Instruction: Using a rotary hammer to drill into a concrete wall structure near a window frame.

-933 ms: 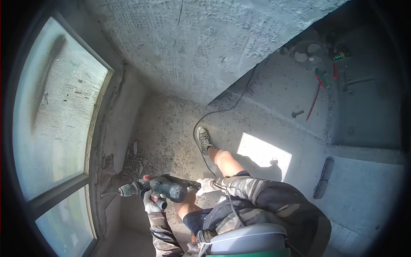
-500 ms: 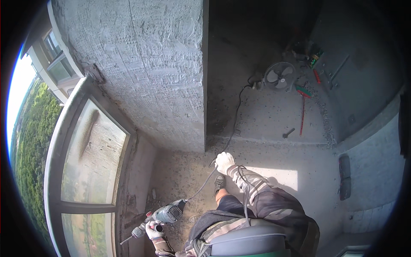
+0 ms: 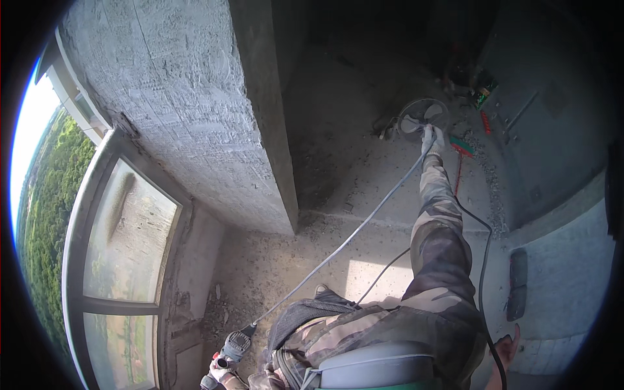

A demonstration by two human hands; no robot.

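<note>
In my gloved left hand (image 3: 223, 372), low at the left, is a grey rotary hammer drill (image 3: 238, 344); its front end is partly hidden near the lower edge. From the drill's rear a grey power cable (image 3: 338, 250) runs taut up and right to my gloved right hand (image 3: 434, 140). That hand is closed around the cable, my arm stretched far forward. In this view it overlaps the edge of a round floor fan (image 3: 411, 123). Another stretch of dark cable (image 3: 484, 260) hangs to the right of my arm.
Window frames (image 3: 75, 260) stand at the left beside a rough concrete wall (image 3: 175, 117). A broom (image 3: 461, 147) with a green and red head lies on the debris-strewn floor. At the lower right, another person's bare hand (image 3: 506, 351) shows near the cable.
My right hand has swung forward and right, drawing the cable out long and taut. My left hand and the drill have dropped toward the lower edge. A bare hand has appeared lower right.
</note>
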